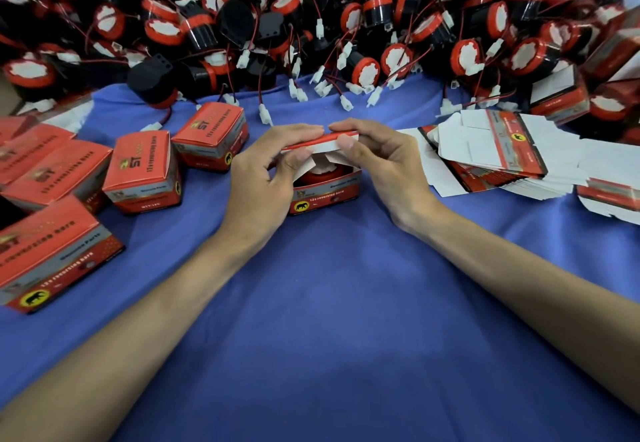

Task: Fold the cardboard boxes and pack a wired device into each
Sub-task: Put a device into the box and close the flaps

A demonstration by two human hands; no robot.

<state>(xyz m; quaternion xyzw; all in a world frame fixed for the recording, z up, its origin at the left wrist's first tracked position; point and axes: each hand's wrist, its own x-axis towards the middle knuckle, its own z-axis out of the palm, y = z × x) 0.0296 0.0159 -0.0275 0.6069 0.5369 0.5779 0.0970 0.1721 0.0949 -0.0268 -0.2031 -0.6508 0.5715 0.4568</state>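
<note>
At frame centre the left hand (273, 167) and right hand (375, 164) pinch the lid (311, 141) of the red box (325, 199), reversing horn (320, 175) inside; its white tongue (322, 148) should tuck evenly behind the front wall (341, 188)

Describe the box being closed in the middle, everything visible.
The box is small printed cardboard: red, grey band, yellow elephant badge on the front. It stands upright on the blue cloth, mid-view. Its lid is half closed, white underneath, side flaps folded inward; a red-rimmed device shows inside. The left hand and right hand pinch the lid's front edge.
</note>
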